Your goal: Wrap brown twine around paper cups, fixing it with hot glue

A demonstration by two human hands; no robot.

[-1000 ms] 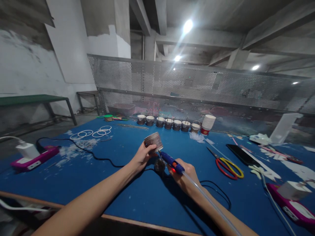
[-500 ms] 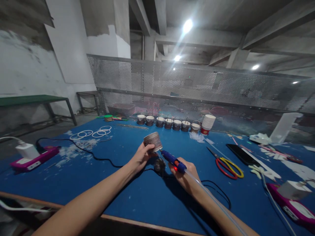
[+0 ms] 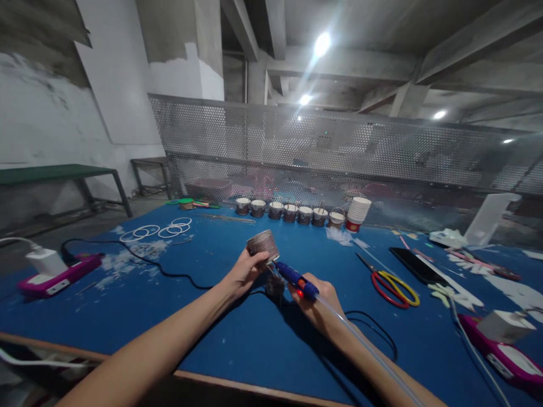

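My left hand (image 3: pixel 247 270) is closed round a paper cup (image 3: pixel 263 244) wound with grey-brown cord, held tilted above the blue table. In my right hand (image 3: pixel 319 298) is a blue hot glue gun (image 3: pixel 293 277) with a small red light lit. Its nozzle points up and left at the cup's lower edge; whether it touches cannot be made out. A long clear glue stick (image 3: pixel 360 341) runs out of the gun's back, over my right forearm. Just under the cup, between my hands, lies a dark ball of cord (image 3: pixel 275 286).
Several wrapped cups (image 3: pixel 291 213) line the back, beside a stack of white cups (image 3: pixel 359 210). Scissors (image 3: pixel 392 285) and a black phone (image 3: pixel 413 264) lie right. White rings (image 3: pixel 139 233) lie left. Purple power strips (image 3: pixel 59 277) sit at both sides; a black cable (image 3: pixel 178 275) crosses the table.
The glue gun has shifted slightly left along the cup's lower edge. The cup has tilted a little in my left hand, which keeps its hold.
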